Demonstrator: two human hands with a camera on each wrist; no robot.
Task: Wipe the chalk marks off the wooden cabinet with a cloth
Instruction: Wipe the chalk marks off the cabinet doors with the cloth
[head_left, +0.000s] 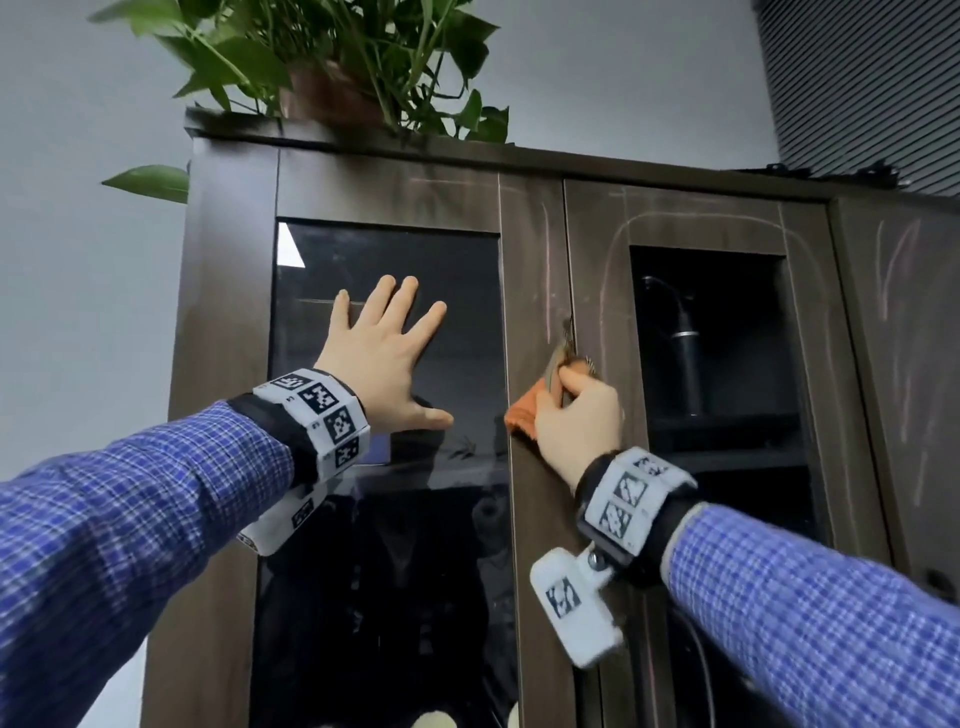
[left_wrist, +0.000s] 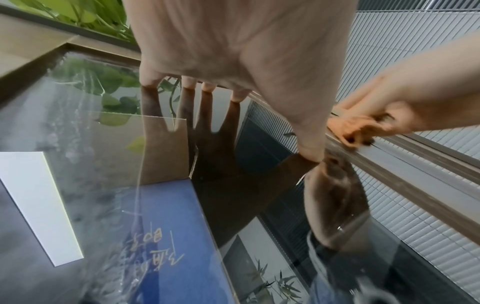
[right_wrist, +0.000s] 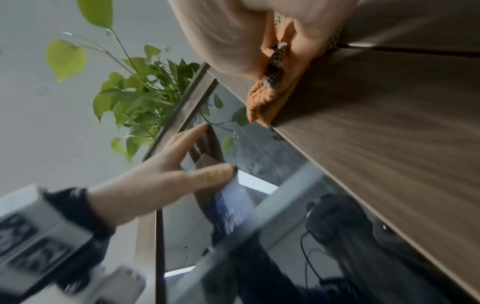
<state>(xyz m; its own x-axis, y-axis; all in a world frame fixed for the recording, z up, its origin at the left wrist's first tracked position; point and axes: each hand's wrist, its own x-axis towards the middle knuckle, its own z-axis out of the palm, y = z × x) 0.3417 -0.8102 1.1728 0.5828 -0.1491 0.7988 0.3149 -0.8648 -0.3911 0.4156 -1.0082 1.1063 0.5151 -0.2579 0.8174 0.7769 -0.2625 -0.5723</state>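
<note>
A dark wooden cabinet (head_left: 395, 195) with two glass doors fills the head view. Pale chalk lines (head_left: 613, 260) run around the right door's frame and down the centre stiles. My right hand (head_left: 576, 410) grips a bunched orange cloth (head_left: 522, 413) and presses it against the centre stile where the two doors meet; the cloth (right_wrist: 262, 102) also shows under my fingers in the right wrist view. My left hand (head_left: 384, 353) lies flat, fingers spread, on the left door's glass pane (head_left: 322, 249), with the fingertips (left_wrist: 207, 87) touching the glass.
A leafy potted plant (head_left: 332, 67) stands on the cabinet's top left corner, leaves hanging over the edge. Behind the right pane a dark lamp-like object (head_left: 685, 358) stands on a shelf. A slatted blind (head_left: 857, 88) hangs at the far right.
</note>
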